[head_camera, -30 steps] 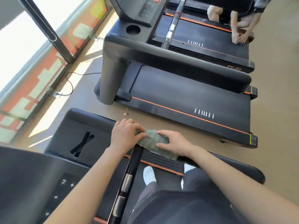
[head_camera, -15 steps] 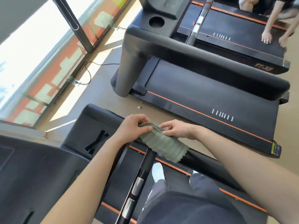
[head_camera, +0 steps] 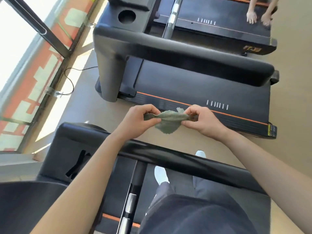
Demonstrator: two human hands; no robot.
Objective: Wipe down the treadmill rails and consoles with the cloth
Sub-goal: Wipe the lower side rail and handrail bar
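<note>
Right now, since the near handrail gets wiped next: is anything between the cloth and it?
Nothing visible does. The left hand and right hand pinch the cloth in the air just beyond the near handrail, only open space between.

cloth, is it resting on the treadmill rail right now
No, the left hand and right hand pinch the cloth stretched between them, clear of the rail.

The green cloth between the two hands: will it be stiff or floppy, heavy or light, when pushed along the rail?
Probably floppy: the cloth sags and bunches between the left hand and right hand pinching its ends. Likely light, as pinches alone hold it up. On the glossy rail it may crumple unless pressed flat.
</note>
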